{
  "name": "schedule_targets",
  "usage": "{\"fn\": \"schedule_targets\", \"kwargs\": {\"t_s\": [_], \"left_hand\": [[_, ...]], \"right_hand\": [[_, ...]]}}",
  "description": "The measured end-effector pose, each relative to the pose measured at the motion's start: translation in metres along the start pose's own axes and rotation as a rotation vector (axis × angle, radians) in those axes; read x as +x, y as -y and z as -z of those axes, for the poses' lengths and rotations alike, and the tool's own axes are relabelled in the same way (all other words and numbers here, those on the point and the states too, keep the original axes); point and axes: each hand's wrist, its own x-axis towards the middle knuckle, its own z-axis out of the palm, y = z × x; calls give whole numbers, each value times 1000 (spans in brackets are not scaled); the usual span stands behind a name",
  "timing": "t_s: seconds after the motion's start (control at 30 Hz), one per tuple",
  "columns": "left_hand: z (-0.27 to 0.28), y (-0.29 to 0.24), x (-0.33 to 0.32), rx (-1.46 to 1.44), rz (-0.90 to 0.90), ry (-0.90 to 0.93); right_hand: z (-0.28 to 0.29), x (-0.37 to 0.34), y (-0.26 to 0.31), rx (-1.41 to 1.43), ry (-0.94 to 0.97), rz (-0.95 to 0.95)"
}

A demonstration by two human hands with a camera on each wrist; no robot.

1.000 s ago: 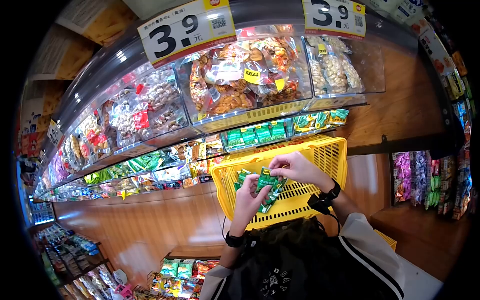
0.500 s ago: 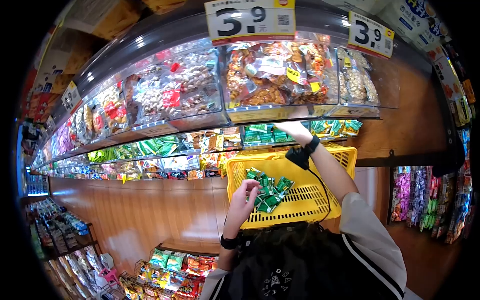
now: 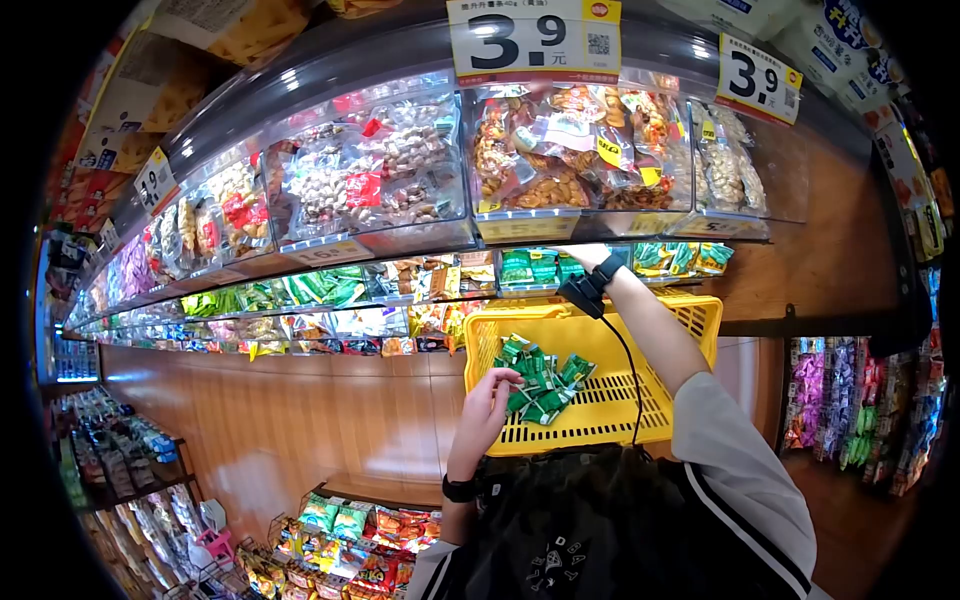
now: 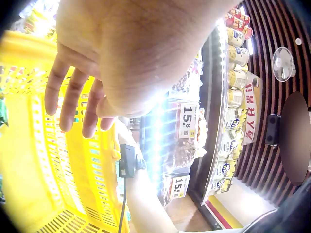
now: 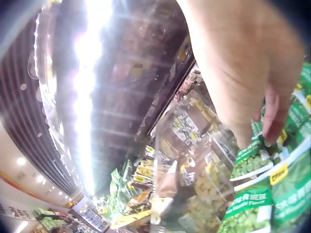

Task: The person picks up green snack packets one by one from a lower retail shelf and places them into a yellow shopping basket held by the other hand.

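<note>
In the head view my right hand (image 3: 590, 253) reaches under the upper shelf into a bin of green pea bags (image 3: 530, 267), its fingers hidden there. In the right wrist view, its fingertips (image 5: 268, 141) pinch the top of a green pea bag (image 5: 252, 162) standing among others. My left hand (image 3: 485, 412) hovers at the left side of the yellow basket (image 3: 482, 345), holding nothing, fingers loosely extended in the left wrist view. Several small green bags (image 3: 545, 385) lie in a heap inside the basket, beside the left fingertips.
Above the bin, clear trays of bagged nuts (image 3: 585, 165) jut out under price signs (image 3: 535, 40). More snack bins (image 3: 330, 287) run off to the left. Wooden panelling (image 3: 290, 400) fronts the shelf below. Racks of hanging packets (image 3: 850, 400) stand at the right.
Both hands were handling a green bag over the basket; the right hand has since gone forward into the bin. The left stays over the basket, fingers loosened. The head view has shifted left.
</note>
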Motion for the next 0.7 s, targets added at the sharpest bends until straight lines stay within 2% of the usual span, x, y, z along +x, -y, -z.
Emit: {"fn": "schedule_targets", "kwargs": {"t_s": [0.07, 0.1, 0.13, 0.17, 0.2, 0.23, 0.27, 0.3, 0.37, 0.43, 0.47, 0.5, 0.57, 0.63, 0.67, 0.7], "left_hand": [[3, -7, -2, 4, 4, -18], [6, -10, -3, 12, 10, -40], [9, 0, -4, -14, 2, -86], [15, 4, -3, -14, 2, -86], [19, 8, -3, 10, 6, -110], [17, 12, -5, 30, 17, -129], [17, 14, -4, 20, -13, -142], [18, 15, -3, 17, -11, -139], [23, 16, -3, 50, -20, -142], [24, 13, -1, 55, -34, -126], [24, 12, -1, 60, -26, -123], [24, 11, 1, 64, -25, -114], [22, 12, 3, 88, -22, -107], [22, 12, 1, 117, -10, -105], [21, 12, 2, 119, -9, -98], [21, 12, 1, 123, -6, -91]], "right_hand": [[3, 2, 6, 85, 71, 35], [-6, 2, 7, 328, 51, 189], [-10, 9, 8, -41, 96, -83], [-6, 6, 82, -411, 137, -349], [0, -21, 129, -236, 108, -318], [3, -47, 88, 190, 324, 39], [0, -48, 78, 278, 303, 56], [10, -69, 91, 356, 510, -80], [9, -88, 73, 515, 890, -65], [-23, -101, 19, 475, 814, -333], [-25, -101, 7, 502, 834, -314], [-41, -104, -28, 294, 691, -442], [-77, -111, -136, -310, 331, -570], [-117, -131, -199, -485, 83, -517], [-128, -136, -201, -484, 82, -517], [-140, -137, -200, -364, 72, -533]]}}
